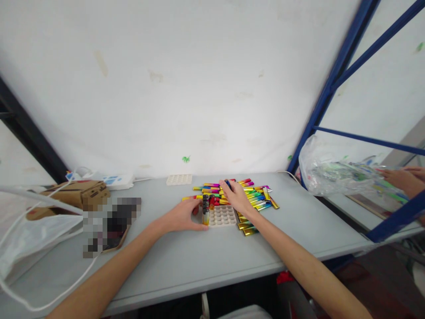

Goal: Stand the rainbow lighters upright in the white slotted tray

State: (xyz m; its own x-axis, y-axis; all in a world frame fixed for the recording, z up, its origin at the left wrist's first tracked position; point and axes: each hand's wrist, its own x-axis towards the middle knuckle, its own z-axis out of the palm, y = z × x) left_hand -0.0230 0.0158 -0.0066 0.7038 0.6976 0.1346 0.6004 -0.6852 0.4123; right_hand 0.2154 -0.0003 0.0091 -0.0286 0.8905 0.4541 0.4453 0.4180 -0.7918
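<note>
The clock face here has the tray (226, 217) in its middle, with twelve at the wall (212, 88). The tray is pale, has many small round hollows and lies on the grey surface (179, 261) near the front edge. At its nine o'clock side stands a row of upright pieces (206, 204) with black tops, which look like lighters.

The left hand (187, 215) is at nine o'clock, curved around this row. Its thumb is at the near end and its fingers are at the far end, so they are apart with the row between them; one cannot tell how firmly they press. The right hand (234, 197) is at one o'clock, above the pile (255, 195). Its fingers are closed, pinching a dark piece (227, 182), of which only the end shows.

The pile consists of shiny pieces in gold, red, green, blue and purple, lying across one another from eleven o'clock round to four. A second tray (179, 179) lies at ten to eleven, near the wall. A pixelated phone (121, 237) is at nine, and a brown box (83, 193) is beyond it. Toward two o'clock, behind the blue frame (323, 97), another person's hands (401, 179) are beside a clear bag (312, 173).
</note>
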